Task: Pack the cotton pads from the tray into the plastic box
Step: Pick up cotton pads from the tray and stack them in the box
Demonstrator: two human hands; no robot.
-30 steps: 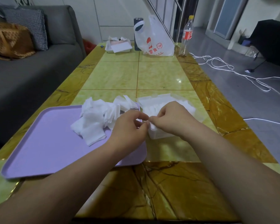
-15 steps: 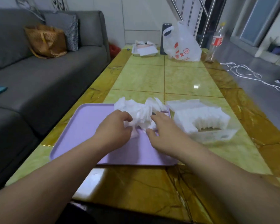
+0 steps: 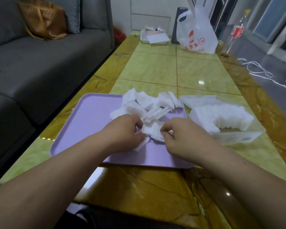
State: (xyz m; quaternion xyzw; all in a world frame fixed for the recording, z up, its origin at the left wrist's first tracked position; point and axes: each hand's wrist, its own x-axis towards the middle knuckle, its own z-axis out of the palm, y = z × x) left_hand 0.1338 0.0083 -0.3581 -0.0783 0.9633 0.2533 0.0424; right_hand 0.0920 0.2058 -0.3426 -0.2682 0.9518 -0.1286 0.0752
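A lilac tray (image 3: pixel 91 119) lies on the table with a loose heap of white cotton pads (image 3: pixel 147 104) at its far right. My left hand (image 3: pixel 124 131) and my right hand (image 3: pixel 180 136) are over the tray, each pinching one side of a small bunch of cotton pads (image 3: pixel 151 129) between them. To the right of the tray stands the clear plastic box (image 3: pixel 234 138), holding a row of upright pads (image 3: pixel 221 114), its lid open behind.
A grey sofa (image 3: pixel 45 63) runs along the table's left side. At the table's far end stand a white plastic bag (image 3: pixel 198 33), a dark cylinder (image 3: pixel 178 23), a small white tray with papers (image 3: pixel 155 37) and a bottle (image 3: pixel 236 30). White cables (image 3: pixel 261 73) lie on the floor at right.
Both hands left the plastic box and moved left onto the tray, where they gathered a bunch of pads. The view turned left.
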